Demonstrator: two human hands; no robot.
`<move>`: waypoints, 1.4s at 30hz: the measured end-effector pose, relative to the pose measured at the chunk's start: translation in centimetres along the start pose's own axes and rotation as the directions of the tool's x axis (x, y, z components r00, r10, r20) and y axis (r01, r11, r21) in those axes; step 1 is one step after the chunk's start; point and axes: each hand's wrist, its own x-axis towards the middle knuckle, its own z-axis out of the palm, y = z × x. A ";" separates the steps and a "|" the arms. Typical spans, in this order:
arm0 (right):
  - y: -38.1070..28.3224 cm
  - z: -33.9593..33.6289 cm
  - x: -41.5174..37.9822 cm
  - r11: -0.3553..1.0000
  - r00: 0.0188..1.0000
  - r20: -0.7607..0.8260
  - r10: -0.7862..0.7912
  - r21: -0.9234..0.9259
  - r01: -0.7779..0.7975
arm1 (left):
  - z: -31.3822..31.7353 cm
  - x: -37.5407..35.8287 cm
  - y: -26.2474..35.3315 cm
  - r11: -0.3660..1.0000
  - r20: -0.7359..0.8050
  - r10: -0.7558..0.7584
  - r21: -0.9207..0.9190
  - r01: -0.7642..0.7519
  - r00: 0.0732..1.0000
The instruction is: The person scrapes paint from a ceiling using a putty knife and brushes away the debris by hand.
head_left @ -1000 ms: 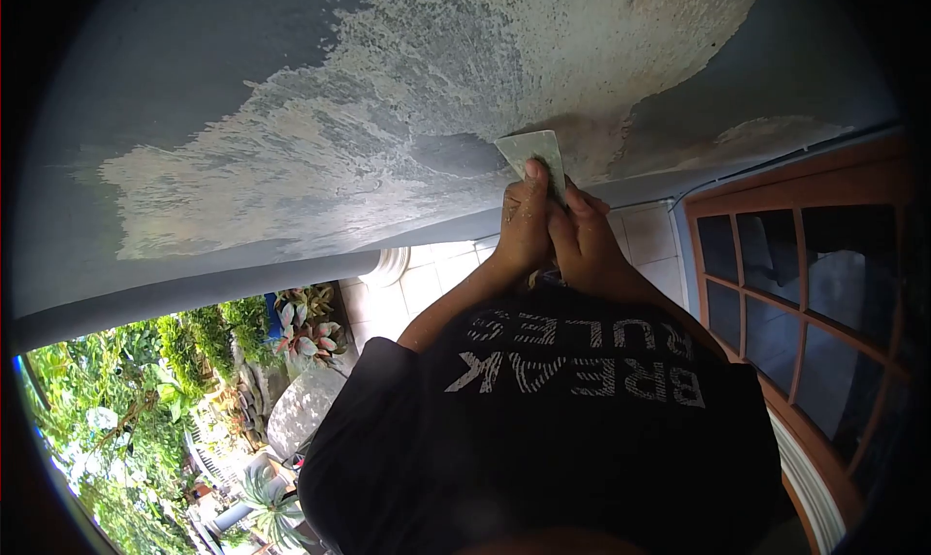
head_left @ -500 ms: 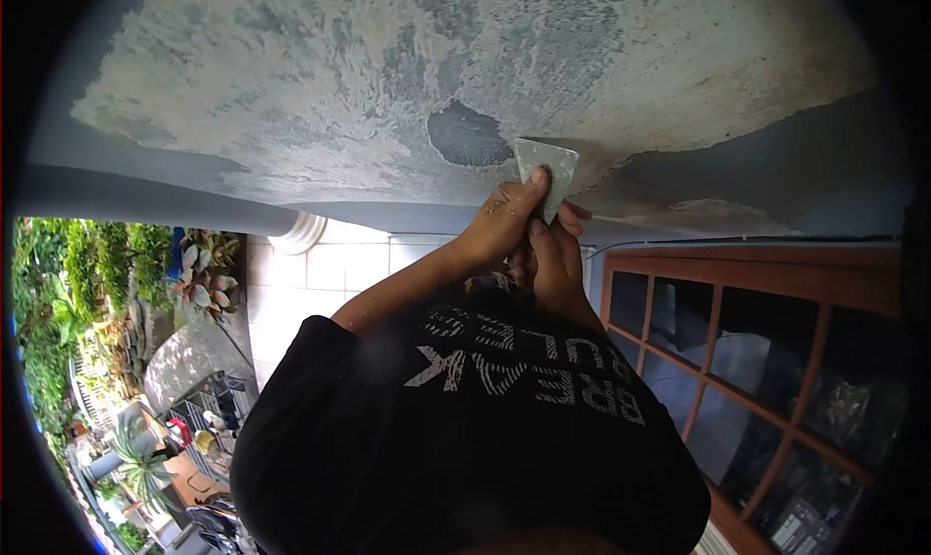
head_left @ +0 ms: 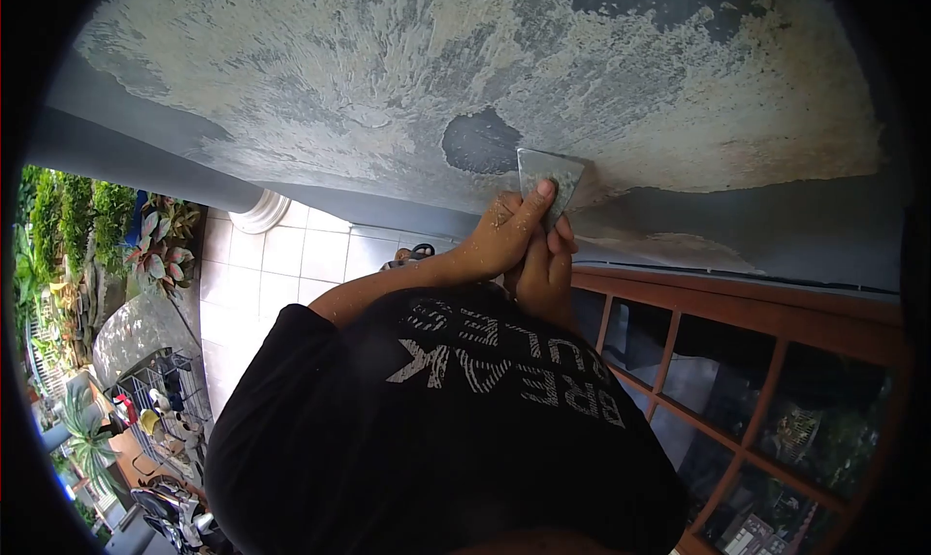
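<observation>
My left hand (head_left: pixel 502 233) grips a flat, wedge-shaped scraper (head_left: pixel 562 172), its thumb lying on the blade. My right hand (head_left: pixel 545 276) is closed round the scraper's narrow lower end, close against the left hand and partly hidden by it. The blade's wide edge rests against a rough surface (head_left: pixel 388 61) with patchy whitish and grey coating. Just left of the blade's edge is a smooth dark grey patch (head_left: pixel 480 141). Pale specks dot my left hand and forearm.
A wood-framed window (head_left: pixel 737 361) stands on the right, beneath a thin cable. On the left are a round column base (head_left: pixel 260 212), pale floor tiles (head_left: pixel 281 250), plants (head_left: pixel 165 245) and a wire rack (head_left: pixel 175 385) with items. A sandalled foot (head_left: pixel 415 254) shows beyond my left forearm.
The view has shifted and tilted, bringing the foot into sight. Both hands still hold the scraper, whose blade has turned slightly and sits a little lower in the picture.
</observation>
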 end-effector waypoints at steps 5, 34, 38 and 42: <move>1.3 0.4 -0.3 0.939 0.983 -0.009 0.182 0.298 -0.171 | -0.2 0.4 -0.4 0.999 0.016 0.002 -0.045 -0.001 1.000; -2.6 -1.2 1.5 0.923 0.972 0.052 0.230 0.306 -0.235 | -0.6 0.6 0.1 0.999 0.089 0.045 0.023 -0.048 0.995; -3.2 -1.1 1.8 0.948 0.985 0.011 0.173 0.270 -0.170 | -0.2 0.8 -0.2 0.997 0.058 0.081 -0.013 -0.080 0.995; -2.1 -1.5 2.1 0.977 0.983 0.082 0.167 0.118 -0.176 | -0.6 0.9 0.8 0.991 0.101 0.123 -0.064 -0.117 0.987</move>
